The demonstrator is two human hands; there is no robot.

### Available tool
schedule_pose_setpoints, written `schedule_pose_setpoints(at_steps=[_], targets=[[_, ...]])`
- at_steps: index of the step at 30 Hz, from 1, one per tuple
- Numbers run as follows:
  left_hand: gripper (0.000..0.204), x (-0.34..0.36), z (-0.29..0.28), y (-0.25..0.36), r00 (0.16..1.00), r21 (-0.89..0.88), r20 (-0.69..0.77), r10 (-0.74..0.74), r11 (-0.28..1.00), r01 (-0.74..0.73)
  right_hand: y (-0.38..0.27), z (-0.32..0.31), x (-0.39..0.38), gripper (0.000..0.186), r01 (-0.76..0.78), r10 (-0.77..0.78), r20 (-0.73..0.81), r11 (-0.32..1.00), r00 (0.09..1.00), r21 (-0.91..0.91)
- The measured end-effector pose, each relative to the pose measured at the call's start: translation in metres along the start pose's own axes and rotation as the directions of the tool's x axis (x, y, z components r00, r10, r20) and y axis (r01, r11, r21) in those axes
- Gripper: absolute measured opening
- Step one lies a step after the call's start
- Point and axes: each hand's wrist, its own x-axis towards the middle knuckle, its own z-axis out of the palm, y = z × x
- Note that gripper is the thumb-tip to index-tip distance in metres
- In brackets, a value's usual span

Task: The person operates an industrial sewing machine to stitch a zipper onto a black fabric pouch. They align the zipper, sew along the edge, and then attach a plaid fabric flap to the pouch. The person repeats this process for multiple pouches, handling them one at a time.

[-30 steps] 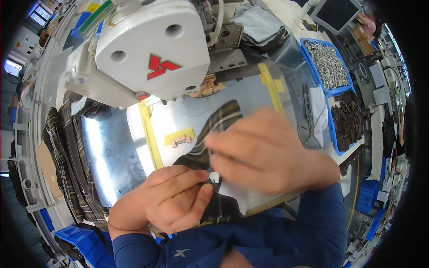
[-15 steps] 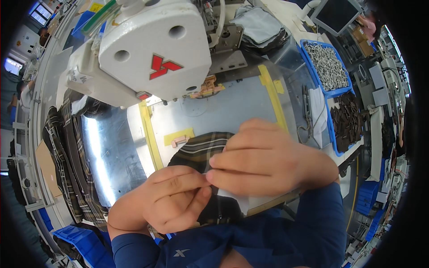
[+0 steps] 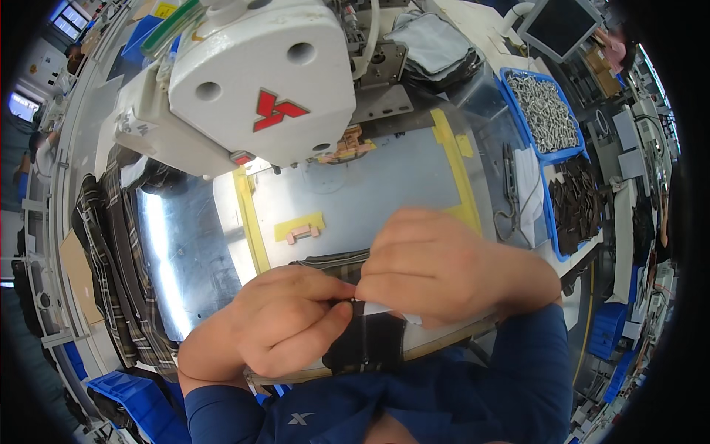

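Note:
Close to the table's front edge, my left hand (image 3: 277, 318) and my right hand (image 3: 436, 274) meet fingertip to fingertip. Both are closed in a pinch on a dark plaid fabric piece (image 3: 370, 342). Its black lower part hangs toward me, with a strip of white cloth (image 3: 376, 307) showing under my right fingers. A plaid edge shows just beyond my knuckles, and the rest of the piece is hidden by my hands. Ahead stands a white sewing machine (image 3: 229, 96) over a metal plate (image 3: 384, 185) edged with yellow tape.
A small pinkish block (image 3: 303, 234) sits on yellow tape. Plaid fabric pieces (image 3: 129, 274) are stacked at left, grey pieces (image 3: 429, 44) behind the machine. At right are blue trays of metal parts (image 3: 543, 111) and brown pieces (image 3: 577, 196), beside thread snips (image 3: 509, 174).
The fabric's far plaid part, spread out before, has been drawn toward me and now mostly disappears behind my hands. My right hand has moved slightly nearer to me.

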Motion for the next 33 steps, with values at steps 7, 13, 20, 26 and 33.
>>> schedule_pose_setpoints(at_steps=[7,13,20,26,33], targets=[[0.027,0.011,-0.036,0.014,0.91,-0.2,-0.083,-0.405,0.902,0.383,-0.006,-0.002,0.001,0.018,0.147,-0.146,-0.028,0.988,0.989,0.039],[0.019,0.008,-0.038,0.016,0.907,-0.227,0.021,-0.421,0.881,0.414,-0.009,-0.002,0.004,0.016,0.168,-0.166,-0.053,0.985,0.985,0.045],[0.016,0.009,-0.026,0.018,0.957,0.067,-0.119,-0.264,0.96,0.272,-0.008,-0.004,0.003,0.009,0.166,-0.164,-0.057,0.986,0.985,0.03],[0.019,0.011,-0.024,0.015,0.999,0.278,-0.001,-0.051,0.959,0.049,-0.01,0.0,0.003,0.016,0.164,-0.161,-0.093,0.986,0.983,0.027],[0.015,0.01,-0.027,0.013,0.989,0.062,0.032,-0.141,0.988,0.139,-0.01,0.0,0.003,0.016,0.165,-0.161,-0.098,0.986,0.982,0.032]])
